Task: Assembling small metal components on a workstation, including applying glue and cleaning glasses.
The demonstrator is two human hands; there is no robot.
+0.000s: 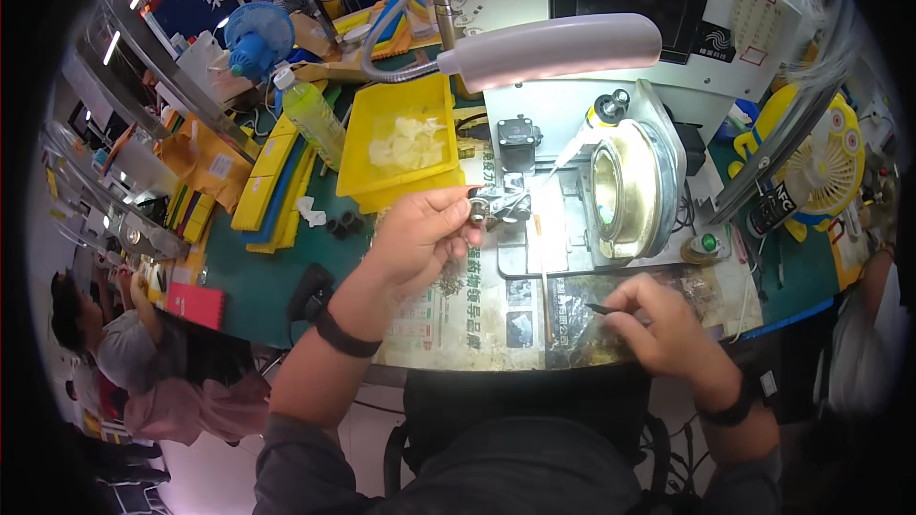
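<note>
My left hand (429, 238) is closed, thumb and forefinger pinched at the small metal fixture (503, 204) on the front of the machine. Whatever lies between those fingertips is too small to make out. My right hand (658, 319) is closed around a slim dark pointed tool (601, 309), its tip toward the left, above the paper-covered bench front. Between the hands lies a thin rod (546, 310) on the paper. A round metal ring (611, 191) stands upright on the machine (525, 76), with a white nozzle-like piece (575, 148) beside it.
A lamp (563, 50) on a bendable neck hangs over the work spot. Left of the machine stand a yellow tray (358, 148) with pale scraps and a bottle of green liquid (310, 114). A yellow fan (821, 153) is at right. Other people sit at the far left.
</note>
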